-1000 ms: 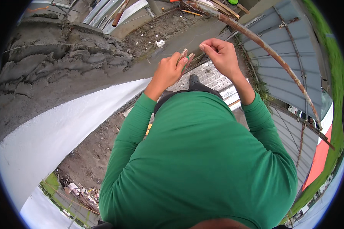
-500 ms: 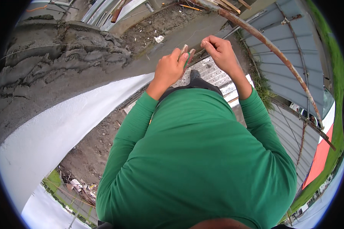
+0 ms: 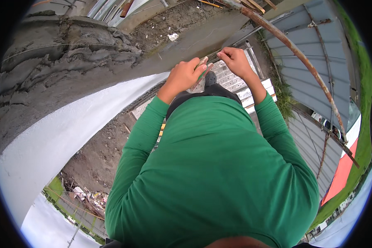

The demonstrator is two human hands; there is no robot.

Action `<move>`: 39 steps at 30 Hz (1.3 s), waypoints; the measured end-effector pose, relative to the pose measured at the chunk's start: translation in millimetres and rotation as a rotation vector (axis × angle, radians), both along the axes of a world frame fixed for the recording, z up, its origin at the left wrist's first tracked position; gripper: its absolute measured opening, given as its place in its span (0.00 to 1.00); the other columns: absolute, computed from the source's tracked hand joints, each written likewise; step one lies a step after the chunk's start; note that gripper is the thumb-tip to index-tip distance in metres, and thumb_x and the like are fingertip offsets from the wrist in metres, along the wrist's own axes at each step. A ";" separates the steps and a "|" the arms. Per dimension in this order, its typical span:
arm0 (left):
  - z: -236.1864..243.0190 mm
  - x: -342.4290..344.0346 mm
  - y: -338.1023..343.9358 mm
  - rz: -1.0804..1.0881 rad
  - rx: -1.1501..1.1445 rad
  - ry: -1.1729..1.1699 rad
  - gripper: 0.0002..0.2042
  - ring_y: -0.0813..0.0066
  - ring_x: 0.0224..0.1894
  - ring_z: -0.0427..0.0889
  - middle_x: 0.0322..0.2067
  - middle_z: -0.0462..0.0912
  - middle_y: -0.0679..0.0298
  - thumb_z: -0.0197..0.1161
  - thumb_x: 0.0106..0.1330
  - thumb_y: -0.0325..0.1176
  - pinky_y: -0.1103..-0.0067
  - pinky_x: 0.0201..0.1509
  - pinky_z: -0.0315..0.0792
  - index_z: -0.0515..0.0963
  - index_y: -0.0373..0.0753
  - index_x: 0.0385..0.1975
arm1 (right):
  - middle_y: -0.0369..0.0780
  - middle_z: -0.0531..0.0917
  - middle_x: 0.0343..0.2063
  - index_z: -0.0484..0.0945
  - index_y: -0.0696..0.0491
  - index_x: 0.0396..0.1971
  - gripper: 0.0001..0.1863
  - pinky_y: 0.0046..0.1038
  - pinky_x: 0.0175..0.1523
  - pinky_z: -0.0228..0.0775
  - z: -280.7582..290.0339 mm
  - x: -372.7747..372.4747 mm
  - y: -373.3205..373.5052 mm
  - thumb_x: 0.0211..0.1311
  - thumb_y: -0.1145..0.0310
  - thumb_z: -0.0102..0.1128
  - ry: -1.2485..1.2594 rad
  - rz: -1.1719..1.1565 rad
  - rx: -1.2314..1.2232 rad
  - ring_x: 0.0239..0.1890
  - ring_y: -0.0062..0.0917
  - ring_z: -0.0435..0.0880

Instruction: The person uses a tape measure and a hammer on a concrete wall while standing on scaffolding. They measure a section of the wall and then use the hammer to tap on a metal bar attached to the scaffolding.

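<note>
My left hand [image 3: 182, 77] is closed round a small, worn wooden piece [image 3: 203, 61] with something green wound or pressed against it near my thumb. Most of that piece is hidden by my fingers. Just to the right, my right hand [image 3: 237, 63] has thumb and forefinger pinched together; whatever lies between them is too fine to make out. The two hands are apart, above a perforated metal platform [image 3: 231, 76] on which my dark boot [image 3: 211, 78] stands. A thin pale line [image 3: 204, 38] runs over the grey surface beyond my hands.
Rough wet mortar [image 3: 70, 62] tops the white wall [image 3: 82, 107] on my left, with a taut string [image 3: 70, 44] across it. A rusty curved pipe [image 3: 293, 47] arches at the right before grey metal sheets [image 3: 318, 62]. Rubble [image 3: 91, 200] lies on the ground lower left.
Both hands have lowered slightly toward my body. The left hand has turned a little over the wooden piece, and the right hand keeps its pinch. The view has shifted slightly.
</note>
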State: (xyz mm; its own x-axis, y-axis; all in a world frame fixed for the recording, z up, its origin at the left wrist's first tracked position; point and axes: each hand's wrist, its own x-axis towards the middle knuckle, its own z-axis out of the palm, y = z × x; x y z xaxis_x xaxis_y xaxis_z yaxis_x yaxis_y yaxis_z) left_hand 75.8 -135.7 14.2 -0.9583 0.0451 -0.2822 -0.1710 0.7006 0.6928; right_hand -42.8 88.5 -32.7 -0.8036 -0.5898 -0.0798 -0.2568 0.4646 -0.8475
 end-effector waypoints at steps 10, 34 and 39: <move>54.5 -51.0 43.9 0.322 0.317 0.882 0.17 0.66 0.19 0.77 0.19 0.76 0.59 0.62 0.77 0.44 0.72 0.25 0.70 0.74 0.36 0.33 | 0.43 0.90 0.42 0.85 0.63 0.45 0.11 0.27 0.57 0.77 68.5 48.8 -6.5 0.77 0.71 0.58 -0.437 0.057 -0.695 0.47 0.24 0.87; 25.8 50.9 -44.0 0.251 -0.228 0.364 0.17 0.66 0.19 0.73 0.21 0.78 0.55 0.61 0.78 0.44 0.72 0.26 0.67 0.75 0.36 0.34 | 0.39 0.81 0.19 0.88 0.59 0.35 0.14 0.27 0.26 0.65 58.8 43.7 -77.7 0.67 0.61 0.70 -0.142 0.213 -0.239 0.20 0.18 0.73; 44.1 13.6 -14.0 0.533 -0.029 0.786 0.14 0.79 0.23 0.74 0.21 0.77 0.63 0.61 0.79 0.41 0.78 0.27 0.69 0.76 0.34 0.38 | 0.43 0.92 0.35 0.87 0.61 0.48 0.13 0.26 0.46 0.84 112.4 78.1 -64.5 0.69 0.72 0.64 -0.398 0.147 -0.518 0.38 0.22 0.92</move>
